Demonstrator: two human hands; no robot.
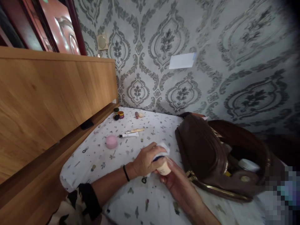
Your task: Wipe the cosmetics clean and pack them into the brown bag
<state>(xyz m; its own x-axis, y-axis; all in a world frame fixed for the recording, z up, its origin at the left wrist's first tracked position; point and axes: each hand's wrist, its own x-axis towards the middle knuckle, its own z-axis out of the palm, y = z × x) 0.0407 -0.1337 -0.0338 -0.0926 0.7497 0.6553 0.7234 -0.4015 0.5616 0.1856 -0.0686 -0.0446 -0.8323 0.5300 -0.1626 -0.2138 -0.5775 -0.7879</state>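
Observation:
In front of me, above the patterned white sheet, both hands meet at a small cream-coloured container [164, 169] with a dark blue cap or band. My right hand [175, 184] is closed around its lower part. A white tissue or cloth [165, 147] is gripped in my left hand [145, 160], its fingers curled over the blue end. The fingers hide part of the container, and its label is too small to read. Beyond my left hand, a round pink case [111, 142], a white tube with a black cap [129, 135] and a pale slim stick [135, 130] lie on the sheet.
A brown leather bag [198, 147] stands unzipped at the right, with a white item [248, 165] inside. Small jars [120, 114] and two little items [138, 115] sit near the wall. A wooden cabinet [53, 100] borders the left. The patterned sheet [131, 200] covers the surface.

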